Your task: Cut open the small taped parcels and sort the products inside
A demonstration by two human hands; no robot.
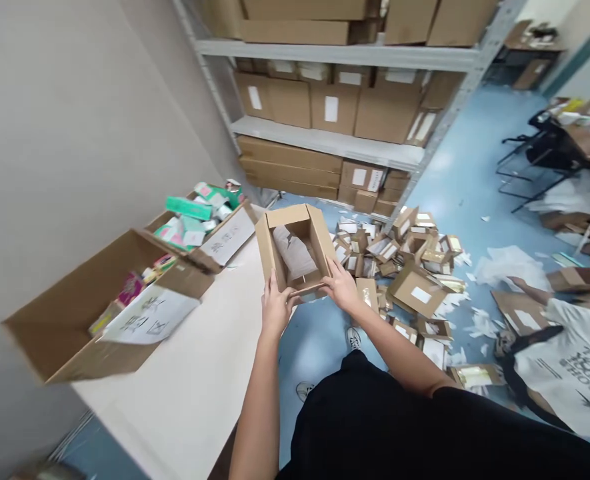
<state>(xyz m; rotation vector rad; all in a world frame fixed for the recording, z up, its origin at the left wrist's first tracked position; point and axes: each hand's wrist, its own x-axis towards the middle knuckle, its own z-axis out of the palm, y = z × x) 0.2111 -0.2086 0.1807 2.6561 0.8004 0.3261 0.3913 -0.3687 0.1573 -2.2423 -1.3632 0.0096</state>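
Left hand and right hand grip an open brown cardboard box by its near edge; seemingly inspecting; reaching the pale rumpled wrapping needs one freed

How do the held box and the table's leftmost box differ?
The held box is smaller than the leftmost box.
Left hand and right hand hold the held box; the leftmost box sits on the table.
The held box contains a pale item, the leftmost box colourful packets.
Both are cardboard.
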